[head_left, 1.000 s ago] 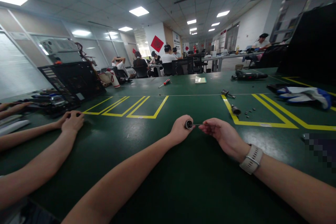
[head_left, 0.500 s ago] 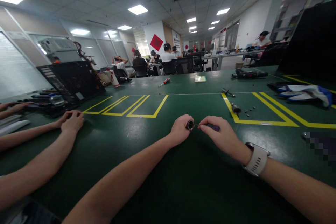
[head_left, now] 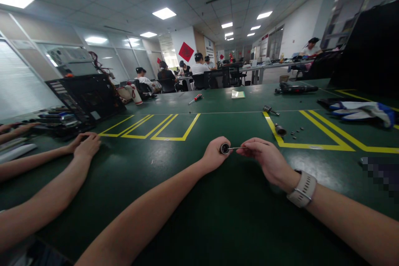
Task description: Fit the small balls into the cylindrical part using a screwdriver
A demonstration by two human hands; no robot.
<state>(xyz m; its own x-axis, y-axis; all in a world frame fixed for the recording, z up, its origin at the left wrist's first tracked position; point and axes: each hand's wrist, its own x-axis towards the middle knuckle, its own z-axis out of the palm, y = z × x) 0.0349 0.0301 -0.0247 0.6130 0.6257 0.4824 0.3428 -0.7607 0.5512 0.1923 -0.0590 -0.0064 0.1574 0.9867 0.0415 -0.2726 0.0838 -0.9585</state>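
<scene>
My left hand (head_left: pixel 215 153) is closed around a small round metal part (head_left: pixel 224 149), its dark open end turned toward me. In my right hand (head_left: pixel 264 158), the fingers pinch a thin screwdriver (head_left: pixel 237 148); its shaft points left and its tip is at the rim of the metal part. The screwdriver's handle is hidden by my fingers now. Right of my hands, a metal cup-shaped part (head_left: pixel 280 130) lies by the yellow tape, with several small dark pieces (head_left: pixel 293 137) next to it. Behind them rests a metal shaft-like part (head_left: pixel 271 110).
Yellow tape (head_left: pixel 168 138) marks boxes on the green table (head_left: pixel 174 183). Farther back lie a red-handled screwdriver (head_left: pixel 196 99), a pale notepad (head_left: pixel 238 94) and a black power tool (head_left: pixel 296 88). Gloves (head_left: pixel 363 111) lie right. A co-worker's hands (head_left: pixel 85 145) rest at left.
My right hand has rolled so its palm side faces left more and the screwdriver's handle is covered; more of its shaft shows. My left hand has hardly moved.
</scene>
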